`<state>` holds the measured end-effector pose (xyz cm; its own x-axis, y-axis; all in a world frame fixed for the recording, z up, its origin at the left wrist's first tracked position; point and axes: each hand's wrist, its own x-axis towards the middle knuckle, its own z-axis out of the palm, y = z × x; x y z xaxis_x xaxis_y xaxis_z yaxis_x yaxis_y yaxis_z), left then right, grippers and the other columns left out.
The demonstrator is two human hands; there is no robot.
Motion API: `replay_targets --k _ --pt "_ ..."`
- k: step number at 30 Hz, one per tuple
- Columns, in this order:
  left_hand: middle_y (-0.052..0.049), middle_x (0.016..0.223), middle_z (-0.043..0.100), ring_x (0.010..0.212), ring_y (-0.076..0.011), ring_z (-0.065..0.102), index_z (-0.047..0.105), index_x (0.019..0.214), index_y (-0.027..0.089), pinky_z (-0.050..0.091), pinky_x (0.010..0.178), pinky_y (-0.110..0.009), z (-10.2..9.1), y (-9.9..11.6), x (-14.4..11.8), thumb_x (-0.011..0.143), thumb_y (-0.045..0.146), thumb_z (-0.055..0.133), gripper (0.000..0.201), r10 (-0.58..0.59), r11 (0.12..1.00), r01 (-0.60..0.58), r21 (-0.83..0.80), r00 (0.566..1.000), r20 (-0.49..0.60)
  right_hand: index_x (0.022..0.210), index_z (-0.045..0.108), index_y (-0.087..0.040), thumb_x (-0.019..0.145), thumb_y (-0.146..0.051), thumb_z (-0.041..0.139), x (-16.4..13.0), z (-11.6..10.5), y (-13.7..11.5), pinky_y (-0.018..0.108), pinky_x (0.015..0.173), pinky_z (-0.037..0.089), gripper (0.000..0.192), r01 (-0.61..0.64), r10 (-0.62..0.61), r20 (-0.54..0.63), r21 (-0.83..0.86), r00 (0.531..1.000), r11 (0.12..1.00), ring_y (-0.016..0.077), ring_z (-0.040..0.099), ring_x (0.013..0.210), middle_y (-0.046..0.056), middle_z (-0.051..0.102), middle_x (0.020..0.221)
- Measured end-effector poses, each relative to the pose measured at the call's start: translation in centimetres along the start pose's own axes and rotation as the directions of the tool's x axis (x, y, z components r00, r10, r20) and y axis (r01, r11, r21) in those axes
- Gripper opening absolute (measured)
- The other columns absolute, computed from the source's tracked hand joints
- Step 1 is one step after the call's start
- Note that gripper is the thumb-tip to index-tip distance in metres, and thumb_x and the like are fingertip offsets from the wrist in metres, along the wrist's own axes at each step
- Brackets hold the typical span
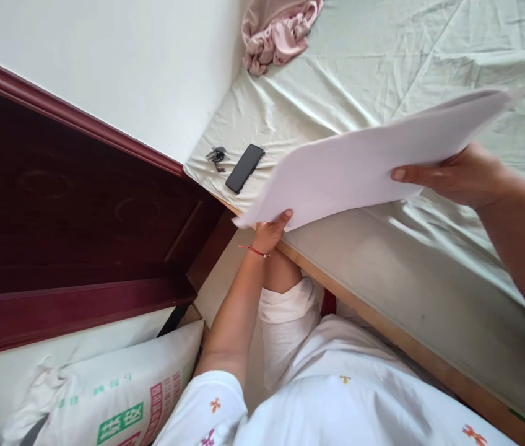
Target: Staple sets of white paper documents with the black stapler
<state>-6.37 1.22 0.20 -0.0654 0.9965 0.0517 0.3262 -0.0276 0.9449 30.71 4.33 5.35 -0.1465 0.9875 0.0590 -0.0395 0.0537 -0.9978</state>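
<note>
A wide white sheet (350,167), which looks like folded fabric or soft paper, is held up between my two hands above the bed's edge. My left hand (270,232) grips its lower left corner, thumb on top, with a red string bracelet at the wrist. Toward the right end, my right hand (467,173) pinches the sheet, its thumb lying along the front face and its fingers hidden behind. The far right end of the sheet is slightly blurred and shows a fold.
A black phone (245,168) and a bunch of keys (216,156) lie on the pale green bed sheet (337,93). Pink cloth (281,34) is bunched against the wall. A dark red wooden headboard (72,192) stands left, with a printed white sack (127,384) below it.
</note>
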Motion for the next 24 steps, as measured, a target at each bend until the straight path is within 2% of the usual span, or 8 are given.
replay_targets --k 3,6,8,11,15,18,21,24 --pt "-0.009 0.108 0.081 0.121 -0.0272 0.073 0.076 0.115 0.02 0.049 0.121 -0.046 0.2 0.1 0.2 0.077 0.059 0.085 0.055 0.076 0.993 -0.078 -0.089 0.997 -0.02 0.114 0.077 -0.024 0.06 -0.04 0.1 0.1 0.6 -1.3 0.061 0.115 0.053 0.061 0.066 -0.066 -0.007 0.06 0.998 0.996 0.0305 0.07 0.123 0.0 0.079 0.119" --pt "-0.008 0.112 0.081 0.123 -0.0262 0.072 0.075 0.119 0.021 0.051 0.12 -0.044 -0.2 0.8 0.3 0.076 0.052 0.089 0.055 0.133 0.979 -0.14 -0.148 0.989 -0.06 0.116 0.077 -0.028 0.065 -0.037 0.097 0.1 0.6 -3.0 0.062 0.122 0.044 0.056 0.192 -0.192 0.021 0.014 0.981 0.981 0.0292 0.067 0.129 -0.003 0.078 0.125" --pt "-0.009 0.114 0.08 0.122 -0.0274 0.073 0.075 0.119 0.021 0.053 0.117 -0.045 -0.4 1.3 0.3 0.073 0.051 0.091 0.057 0.121 0.979 -0.128 -0.158 0.991 -0.053 0.119 0.077 -0.029 0.065 -0.035 0.097 0.2 0.2 -3.4 0.061 0.124 0.041 0.058 0.233 -0.233 0.036 -0.014 0.972 0.972 0.0283 0.065 0.132 -0.004 0.076 0.129" --pt "-0.012 0.109 0.081 0.116 -0.0301 0.075 0.076 0.113 0.017 0.057 0.113 -0.049 -0.4 1.4 0.1 0.068 0.05 0.094 0.059 0.034 0.995 -0.032 -0.096 0.999 0.021 0.112 0.079 -0.024 0.061 -0.032 0.1 0.1 -0.4 -2.7 0.06 0.118 0.051 0.056 0.124 -0.122 0.046 -0.04 0.991 0.991 0.0289 0.069 0.123 0.0 0.078 0.122" --pt "-0.013 0.111 0.081 0.124 -0.0324 0.071 0.075 0.112 0.014 0.054 0.115 -0.053 0.0 0.9 -0.4 0.06 0.045 0.098 0.065 -0.03 0.998 0.033 -0.052 0.998 0.057 0.102 0.079 -0.021 0.052 -0.033 0.102 0.0 -0.5 -0.9 0.061 0.1 0.063 0.056 -0.051 0.055 0.09 -0.044 0.994 0.998 0.0299 0.073 0.107 0.002 0.079 0.108" --pt "-0.014 0.114 0.081 0.122 -0.0324 0.071 0.075 0.109 0.015 0.053 0.116 -0.054 -0.1 0.6 -0.4 0.06 0.044 0.098 0.061 -0.038 0.998 0.041 -0.046 0.998 0.055 0.101 0.078 -0.022 0.05 -0.033 0.102 -0.1 -0.2 -0.6 0.058 0.098 0.064 0.058 -0.051 0.053 0.072 -0.032 0.996 0.998 0.0297 0.071 0.11 0.002 0.078 0.11" --pt "-0.013 0.115 0.08 0.119 -0.0313 0.072 0.077 0.105 0.018 0.053 0.115 -0.052 -0.8 0.3 -0.1 0.061 0.046 0.098 0.056 0.006 0.999 -0.004 -0.036 0.999 0.053 0.098 0.079 -0.022 0.053 -0.031 0.102 -0.2 0.0 -1.4 0.055 0.102 0.062 0.051 0.008 -0.007 0.027 -0.047 1.0 0.999 0.0285 0.071 0.113 0.003 0.078 0.112" --pt "-0.01 0.118 0.08 0.122 -0.0298 0.071 0.078 0.106 0.021 0.053 0.115 -0.049 -1.4 -0.4 0.4 0.062 0.049 0.096 0.055 0.022 0.999 -0.019 -0.044 0.998 0.058 0.099 0.079 -0.022 0.057 -0.03 0.1 -0.1 0.0 -2.0 0.054 0.104 0.061 0.048 0.069 -0.066 0.072 -0.042 0.995 0.997 0.0268 0.071 0.112 0.002 0.078 0.111"
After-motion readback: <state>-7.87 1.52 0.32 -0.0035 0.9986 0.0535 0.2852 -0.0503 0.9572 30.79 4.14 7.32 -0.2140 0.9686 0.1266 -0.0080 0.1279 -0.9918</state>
